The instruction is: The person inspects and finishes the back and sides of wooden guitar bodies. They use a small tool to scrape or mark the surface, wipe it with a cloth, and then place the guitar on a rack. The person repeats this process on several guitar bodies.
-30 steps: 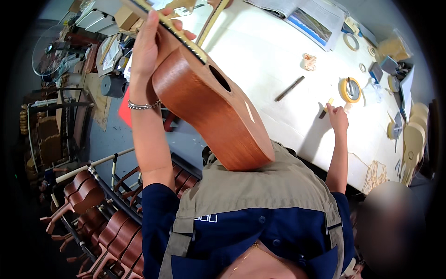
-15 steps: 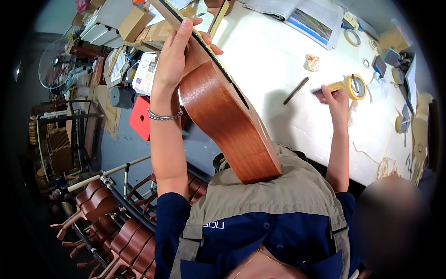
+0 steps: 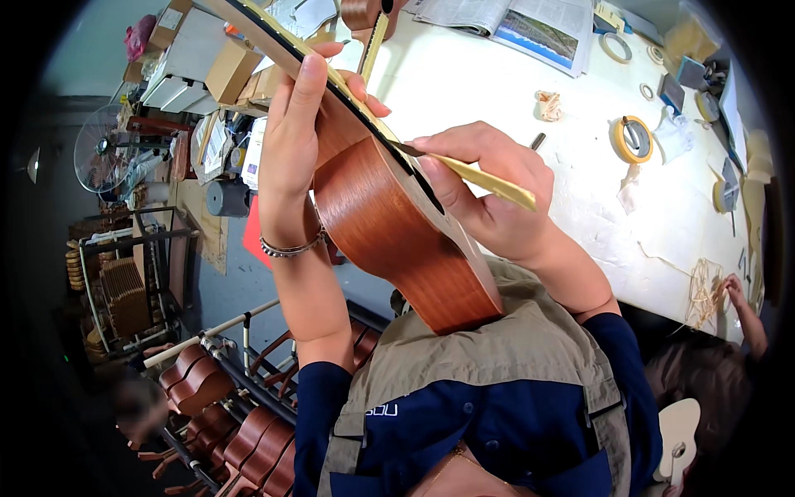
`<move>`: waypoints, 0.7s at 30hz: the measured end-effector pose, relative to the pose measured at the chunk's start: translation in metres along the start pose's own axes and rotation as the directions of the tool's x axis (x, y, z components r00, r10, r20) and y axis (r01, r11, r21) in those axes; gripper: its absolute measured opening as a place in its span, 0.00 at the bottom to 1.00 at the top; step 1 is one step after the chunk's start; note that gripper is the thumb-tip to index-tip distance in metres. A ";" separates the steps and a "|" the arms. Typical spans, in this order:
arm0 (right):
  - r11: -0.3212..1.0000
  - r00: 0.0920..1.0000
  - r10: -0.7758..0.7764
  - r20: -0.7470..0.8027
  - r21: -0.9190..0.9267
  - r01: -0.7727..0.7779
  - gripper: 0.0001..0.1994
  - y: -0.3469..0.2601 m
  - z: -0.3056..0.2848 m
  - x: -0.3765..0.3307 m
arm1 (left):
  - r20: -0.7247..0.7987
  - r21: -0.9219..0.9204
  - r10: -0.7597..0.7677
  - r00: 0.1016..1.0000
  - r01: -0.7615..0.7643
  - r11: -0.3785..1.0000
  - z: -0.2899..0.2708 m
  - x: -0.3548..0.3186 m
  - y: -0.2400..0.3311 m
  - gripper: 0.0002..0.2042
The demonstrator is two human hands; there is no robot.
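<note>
My left hand grips the neck of a small brown wooden guitar-like instrument, whose body rests tilted against my chest. My right hand is closed around a thin tool with a yellow handle; its dark tip touches the instrument's top near the end of the fingerboard. A metal bracelet sits on my left wrist.
A white worktable lies ahead with a roll of yellow tape, smaller tape rings, newspapers and small parts. Cardboard boxes and a fan stand at the left. A rack of brown instrument bodies is lower left. Another person's hand works at the right.
My right hand picked the yellow-handled tool up off the table and brought it to the instrument's top. The left hand kept hold of the neck.
</note>
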State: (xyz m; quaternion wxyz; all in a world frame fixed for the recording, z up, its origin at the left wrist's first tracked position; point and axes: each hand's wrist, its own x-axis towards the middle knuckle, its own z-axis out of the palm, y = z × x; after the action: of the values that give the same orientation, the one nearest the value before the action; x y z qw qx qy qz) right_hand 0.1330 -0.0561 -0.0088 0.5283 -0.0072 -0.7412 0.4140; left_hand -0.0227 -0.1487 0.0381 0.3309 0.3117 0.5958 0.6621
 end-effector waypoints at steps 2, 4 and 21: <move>0.999 0.999 -0.036 -0.005 -0.008 0.036 0.07 0.003 0.003 -0.001 | 0.003 -0.006 0.006 1.000 -0.006 1.000 0.002 0.000 0.000 0.22; 0.998 0.999 -0.054 0.000 -0.024 0.054 0.07 0.003 0.003 0.000 | 0.007 -0.018 0.011 1.000 -0.011 1.000 0.003 -0.001 0.000 0.22; 0.995 0.997 -0.020 0.073 -0.095 0.027 0.05 -0.004 0.001 0.003 | 0.046 -0.024 0.028 0.999 -0.027 0.999 0.003 0.002 -0.001 0.22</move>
State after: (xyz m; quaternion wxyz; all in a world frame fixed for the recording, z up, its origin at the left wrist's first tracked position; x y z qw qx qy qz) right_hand 0.1325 -0.0578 -0.0043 0.5052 -0.0093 -0.7788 0.3717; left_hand -0.0215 -0.1451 0.0374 0.3392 0.3313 0.5760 0.6659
